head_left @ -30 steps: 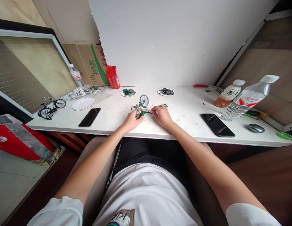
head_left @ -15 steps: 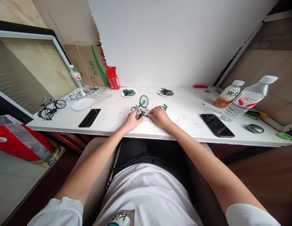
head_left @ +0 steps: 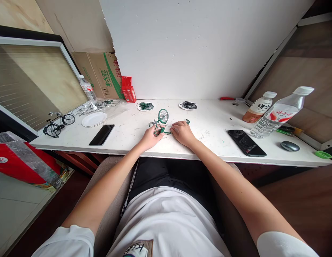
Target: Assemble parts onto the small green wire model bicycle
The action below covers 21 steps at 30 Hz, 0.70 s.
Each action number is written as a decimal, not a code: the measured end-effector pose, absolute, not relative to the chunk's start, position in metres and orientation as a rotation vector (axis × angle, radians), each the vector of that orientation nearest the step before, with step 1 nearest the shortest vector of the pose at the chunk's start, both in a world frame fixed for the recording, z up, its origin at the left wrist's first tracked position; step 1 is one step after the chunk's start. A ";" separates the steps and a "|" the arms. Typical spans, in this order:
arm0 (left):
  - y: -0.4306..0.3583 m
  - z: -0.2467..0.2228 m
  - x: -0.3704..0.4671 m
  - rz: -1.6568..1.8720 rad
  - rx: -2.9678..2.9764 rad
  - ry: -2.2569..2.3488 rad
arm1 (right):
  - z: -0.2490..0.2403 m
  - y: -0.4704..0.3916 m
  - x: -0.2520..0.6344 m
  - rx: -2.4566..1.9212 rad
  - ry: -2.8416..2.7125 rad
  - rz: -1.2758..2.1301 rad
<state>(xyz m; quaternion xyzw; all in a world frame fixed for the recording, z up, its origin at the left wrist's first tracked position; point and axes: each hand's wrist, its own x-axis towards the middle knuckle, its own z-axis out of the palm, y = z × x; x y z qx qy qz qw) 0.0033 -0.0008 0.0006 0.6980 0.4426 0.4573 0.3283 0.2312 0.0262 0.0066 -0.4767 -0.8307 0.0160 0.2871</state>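
Observation:
A small green model bicycle [head_left: 161,121], partly built, stands on the white table [head_left: 209,142] with one wheel raised toward the wall. My left hand [head_left: 149,137] grips its frame from the near left side. My right hand [head_left: 182,131] pinches the green frame's right end, fingers closed over a small green part. A loose green piece [head_left: 187,121] lies just behind my right hand.
Two small plates with green parts [head_left: 145,106] and black parts [head_left: 188,105] sit near the wall. A black phone [head_left: 102,134] and white plate [head_left: 94,119] lie left, a finished black model bicycle [head_left: 58,123] at the far left edge. Another phone [head_left: 246,142], two bottles [head_left: 278,112] and a mouse [head_left: 289,145] lie right.
My right hand has slid slightly left and nearer along the green frame. The left hand and the model have stayed in place.

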 end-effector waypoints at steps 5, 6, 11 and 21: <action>0.001 -0.001 0.003 1.197 1.824 1.159 | 0.007 0.028 0.231 -1.287 -2.254 0.088; 0.001 -0.001 0.003 1.198 1.822 1.159 | 0.007 0.028 0.231 -1.276 -2.250 0.098; 0.000 0.000 0.003 1.200 1.818 1.147 | 0.009 0.029 0.233 -1.224 -2.187 0.202; -0.003 0.003 0.004 1.186 1.810 1.143 | 0.007 0.032 0.235 -1.188 -2.148 0.205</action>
